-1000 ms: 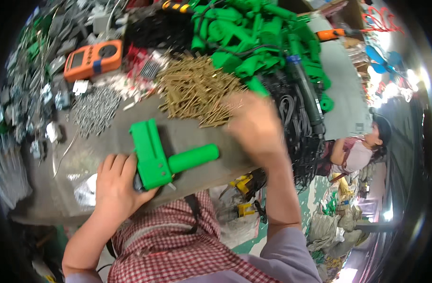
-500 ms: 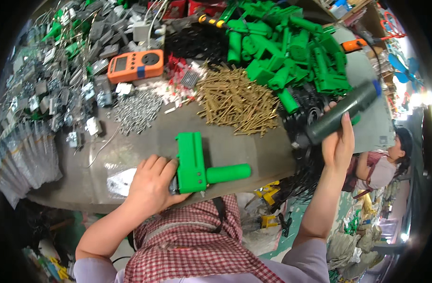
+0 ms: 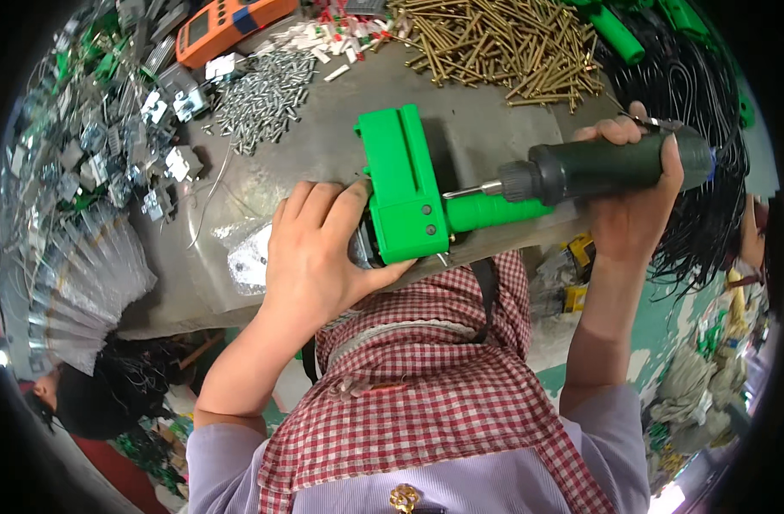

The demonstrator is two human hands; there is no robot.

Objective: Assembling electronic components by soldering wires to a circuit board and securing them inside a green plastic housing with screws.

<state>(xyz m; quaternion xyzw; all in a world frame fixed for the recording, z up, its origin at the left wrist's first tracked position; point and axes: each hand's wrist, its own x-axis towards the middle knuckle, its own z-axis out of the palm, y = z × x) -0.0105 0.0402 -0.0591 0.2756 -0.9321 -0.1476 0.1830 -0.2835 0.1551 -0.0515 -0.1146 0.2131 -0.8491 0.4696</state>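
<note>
A green plastic housing (image 3: pixel 400 188) with a round side handle (image 3: pixel 507 212) rests on the worktable near its front edge. Its left side is gripped by my left hand (image 3: pixel 310 253), fingers at the upper side and thumb along the lower edge. Two dark screw heads show near the housing's lower right corner. My right hand (image 3: pixel 636 201) is wrapped round a dark electric screwdriver (image 3: pixel 606 165), held level above the handle. The screwdriver's bit points left, its tip close to the housing's right side; whether they touch I cannot tell.
Long brass screws (image 3: pixel 494 47) lie heaped at the back, with short silver screws (image 3: pixel 263 98) to their left. An orange meter (image 3: pixel 225 30) stands behind. Metal parts (image 3: pixel 109 128) and clear plastic bags (image 3: pixel 96 274) fill the left. Black cables (image 3: pixel 700 77) hang over the right side.
My right hand has brought the electric screwdriver from the far right to the housing and levelled it, bit pointing left. My left hand keeps its grip on the housing. The view has tilted down.
</note>
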